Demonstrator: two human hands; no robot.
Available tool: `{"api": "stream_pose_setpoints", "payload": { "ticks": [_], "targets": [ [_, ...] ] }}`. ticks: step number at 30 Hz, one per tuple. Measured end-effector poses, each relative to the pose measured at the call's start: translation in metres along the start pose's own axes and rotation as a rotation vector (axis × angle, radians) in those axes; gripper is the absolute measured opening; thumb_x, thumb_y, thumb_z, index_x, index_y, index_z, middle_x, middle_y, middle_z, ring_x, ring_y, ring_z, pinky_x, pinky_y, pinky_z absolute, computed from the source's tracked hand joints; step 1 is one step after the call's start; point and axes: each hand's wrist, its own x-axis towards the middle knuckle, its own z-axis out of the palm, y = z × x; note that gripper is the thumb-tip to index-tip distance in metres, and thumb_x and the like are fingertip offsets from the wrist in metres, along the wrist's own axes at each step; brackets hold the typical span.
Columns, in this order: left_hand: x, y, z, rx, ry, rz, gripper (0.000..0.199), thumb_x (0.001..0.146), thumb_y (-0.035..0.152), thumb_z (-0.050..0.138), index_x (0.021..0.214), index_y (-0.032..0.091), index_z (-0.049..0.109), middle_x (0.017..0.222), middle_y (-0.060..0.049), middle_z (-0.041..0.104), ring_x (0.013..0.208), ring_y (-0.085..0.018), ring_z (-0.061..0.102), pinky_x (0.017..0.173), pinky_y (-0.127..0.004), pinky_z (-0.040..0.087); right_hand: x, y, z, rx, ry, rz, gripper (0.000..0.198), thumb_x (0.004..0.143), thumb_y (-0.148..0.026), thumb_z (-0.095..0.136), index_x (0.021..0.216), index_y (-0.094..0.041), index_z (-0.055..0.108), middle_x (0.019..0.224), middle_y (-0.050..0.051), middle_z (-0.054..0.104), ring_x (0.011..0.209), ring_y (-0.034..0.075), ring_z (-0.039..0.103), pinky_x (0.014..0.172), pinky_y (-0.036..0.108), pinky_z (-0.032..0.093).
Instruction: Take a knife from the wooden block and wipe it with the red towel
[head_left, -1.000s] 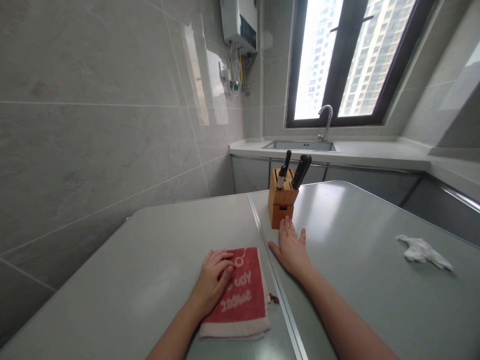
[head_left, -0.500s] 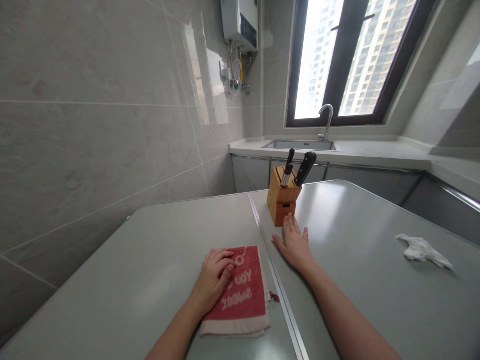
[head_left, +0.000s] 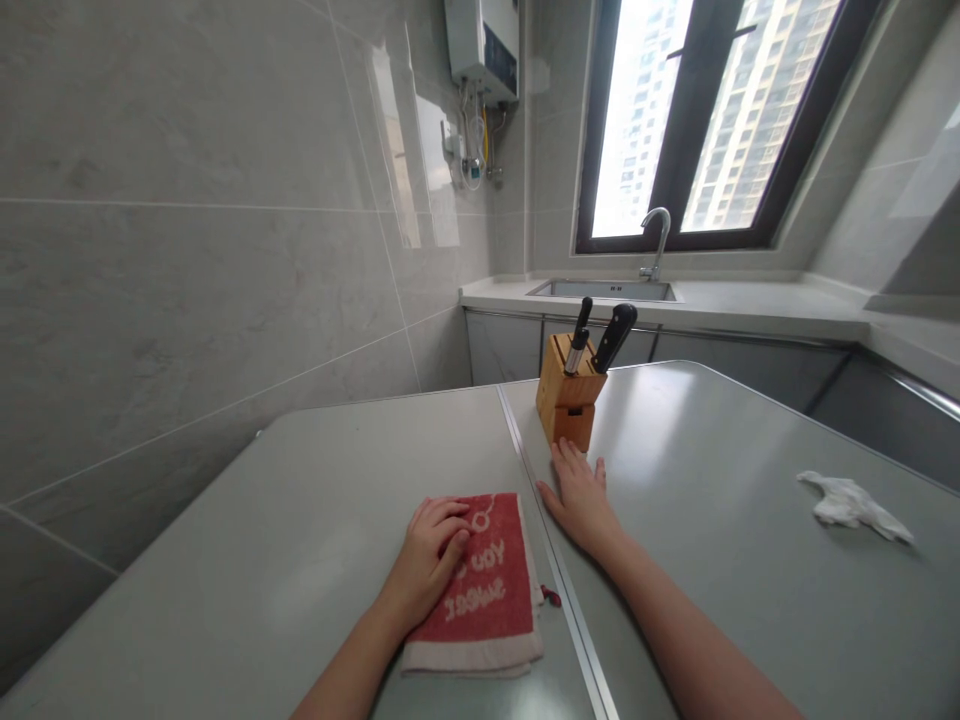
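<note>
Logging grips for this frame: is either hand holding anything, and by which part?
Nothing is held. The left hand rests flat on the red towel; the right hand lies flat on the table, fingertips just short of the knife block.

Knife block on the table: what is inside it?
The knife block holds two black handles, a slim one and a thicker one. Their blades sit hidden in the wood. The right hand lies flat just before it, fingertips near its base.
</note>
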Motion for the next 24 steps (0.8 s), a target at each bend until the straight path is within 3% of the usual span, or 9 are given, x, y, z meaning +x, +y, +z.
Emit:
{"api": "stream_pose_setpoints", "payload": {
  "ticks": [7,11,18,20,24],
  "targets": [
    [0.000,-0.001,0.000,-0.011,-0.002,-0.005,0.031,0.089,0.035,0.037,0.090,0.023,0.065,0.110,-0.008,0.061,0.110,-0.022,0.049,0.104,-0.049,0.025,-0.006,-0.014,-0.013,0.148,-0.001,-0.227,0.027,0.085,-0.030,0.046,0.106,-0.021,0.059,0.121,0.010,0.054,0.120,0.025,0.042,0.103,0.050,0.019],
    [0.001,0.001,-0.001,-0.029,0.007,0.006,0.031,0.089,0.034,0.037,0.089,0.022,0.066,0.110,-0.007,0.061,0.109,-0.022,0.049,0.102,-0.046,0.029,-0.006,-0.019,-0.017,0.282,0.004,-0.300,0.021,0.085,-0.027,0.047,0.097,-0.021,0.064,0.103,0.007,0.062,0.100,0.019,0.054,0.099,0.042,0.028],
    [0.001,0.002,0.000,0.015,0.024,-0.004,0.029,0.089,0.034,0.039,0.087,0.022,0.066,0.109,-0.007,0.061,0.108,-0.022,0.050,0.103,-0.047,0.028,-0.007,-0.020,-0.020,0.362,-0.019,-0.302,0.023,0.087,-0.026,0.043,0.087,-0.019,0.065,0.083,0.005,0.065,0.084,0.018,0.057,0.082,0.033,0.039],
    [0.001,0.000,0.000,0.074,0.065,-0.036,0.026,0.087,0.033,0.042,0.086,0.023,0.065,0.107,-0.006,0.062,0.106,-0.022,0.052,0.102,-0.047,0.028,-0.007,-0.020,-0.019,0.374,-0.025,-0.286,0.024,0.087,-0.026,0.042,0.089,-0.019,0.064,0.083,0.005,0.065,0.083,0.017,0.057,0.081,0.032,0.040],
    [0.001,-0.007,-0.003,0.221,0.259,-0.182,0.022,0.084,0.033,0.046,0.089,0.021,0.063,0.095,-0.007,0.063,0.091,-0.022,0.056,0.086,-0.039,0.042,-0.008,-0.019,-0.017,0.410,-0.021,-0.264,0.023,0.086,-0.026,0.044,0.097,-0.019,0.063,0.085,0.005,0.065,0.082,0.017,0.057,0.080,0.031,0.040]
  ]
}}
